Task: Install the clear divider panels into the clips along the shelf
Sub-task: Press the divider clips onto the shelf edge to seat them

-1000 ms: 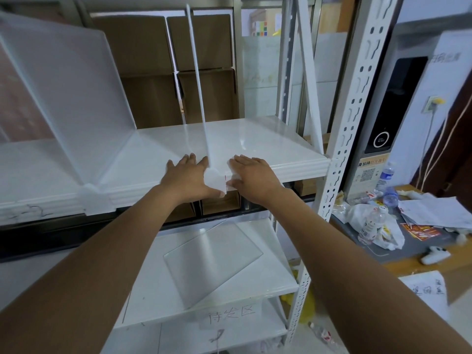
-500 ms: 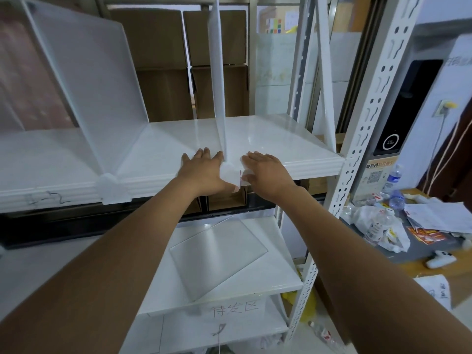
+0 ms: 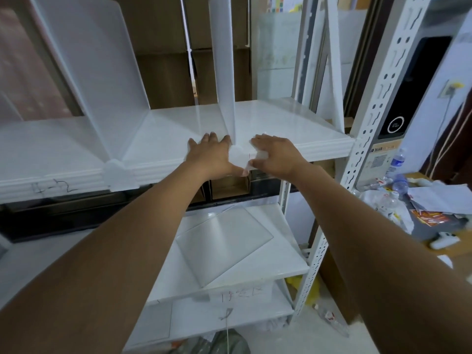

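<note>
Standing upright on the white shelf (image 3: 293, 123), a clear divider panel (image 3: 224, 60) is seated at its front bottom corner in a white clip (image 3: 238, 158) on the shelf's front lip. The clip is flanked by both hands: the left hand (image 3: 212, 157) is laid flat, fingers spread, grasping nothing; the right hand (image 3: 275, 155) is pressed against the clip's right side, fingers curled on it. A second panel (image 3: 84, 60) is seen upright in another clip (image 3: 118, 175) further left. A spare panel (image 3: 224, 244) is lying flat on the lower shelf (image 3: 286, 261).
</note>
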The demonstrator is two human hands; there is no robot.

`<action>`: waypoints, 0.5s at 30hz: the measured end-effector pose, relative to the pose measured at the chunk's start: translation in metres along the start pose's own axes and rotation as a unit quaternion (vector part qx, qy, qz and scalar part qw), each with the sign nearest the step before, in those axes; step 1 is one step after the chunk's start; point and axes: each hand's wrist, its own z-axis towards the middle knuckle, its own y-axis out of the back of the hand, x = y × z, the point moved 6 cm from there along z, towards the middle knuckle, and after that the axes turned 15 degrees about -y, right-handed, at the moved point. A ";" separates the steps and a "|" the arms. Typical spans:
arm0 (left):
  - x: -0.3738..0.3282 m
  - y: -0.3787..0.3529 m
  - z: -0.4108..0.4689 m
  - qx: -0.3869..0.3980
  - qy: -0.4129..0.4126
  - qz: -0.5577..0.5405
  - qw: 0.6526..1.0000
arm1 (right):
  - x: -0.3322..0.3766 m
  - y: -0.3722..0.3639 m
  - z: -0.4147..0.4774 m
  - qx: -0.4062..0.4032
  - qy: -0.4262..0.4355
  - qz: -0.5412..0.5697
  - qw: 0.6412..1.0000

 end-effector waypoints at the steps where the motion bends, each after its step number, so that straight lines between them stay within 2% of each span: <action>1: 0.001 0.000 0.000 -0.001 0.002 -0.002 1.000 | 0.001 0.002 -0.001 0.006 -0.002 0.004 1.000; 6: -0.005 0.001 -0.004 0.006 0.009 0.002 1.000 | 0.001 0.000 -0.003 -0.016 -0.015 0.018 1.000; 9: -0.007 0.004 -0.009 0.013 0.022 -0.003 1.000 | 0.010 -0.005 -0.010 -0.112 -0.054 0.088 0.988; 11: -0.008 0.008 -0.011 0.017 0.015 -0.013 1.000 | 0.023 -0.007 -0.022 -0.209 -0.086 0.143 0.963; 13: -0.005 0.008 -0.016 0.037 -0.013 -0.002 0.999 | 0.061 -0.009 -0.035 -0.287 -0.036 0.111 0.951; 14: -0.001 0.007 -0.020 0.058 -0.032 0.002 0.998 | 0.081 -0.013 -0.038 -0.299 -0.007 0.087 0.950; 15: 0.006 0.006 -0.026 0.078 -0.050 -0.007 0.996 | 0.096 -0.016 -0.038 -0.290 -0.013 0.073 0.954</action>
